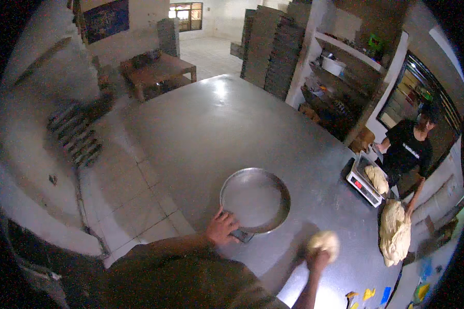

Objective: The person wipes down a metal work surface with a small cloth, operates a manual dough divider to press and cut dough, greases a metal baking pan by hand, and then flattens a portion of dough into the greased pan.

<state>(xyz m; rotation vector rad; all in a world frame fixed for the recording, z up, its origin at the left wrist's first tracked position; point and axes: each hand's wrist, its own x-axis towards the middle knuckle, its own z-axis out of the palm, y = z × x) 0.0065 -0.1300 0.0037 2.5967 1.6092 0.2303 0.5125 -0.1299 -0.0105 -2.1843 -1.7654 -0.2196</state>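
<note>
My left hand [222, 227] is closed over the near left rim of a round, shallow metal-rimmed pan or sieve [284, 198], which lies on the grey table. Just beside those fingers is a small dark object [242, 236], too unclear to name. Farther right, my right hand [318, 259] grips a pale lump of dough [325, 243] from its near side. The dough is slightly blurred, and I cannot tell whether it touches the table.
Across the wide metal table [201, 134], a person in black [410, 147] stands at the right, one arm reaching to a large dough mass [394, 232]. A digital scale [365, 188] bears another dough piece [377, 179]. Stacked dark trays [273, 49] and shelves [345, 77] stand behind.
</note>
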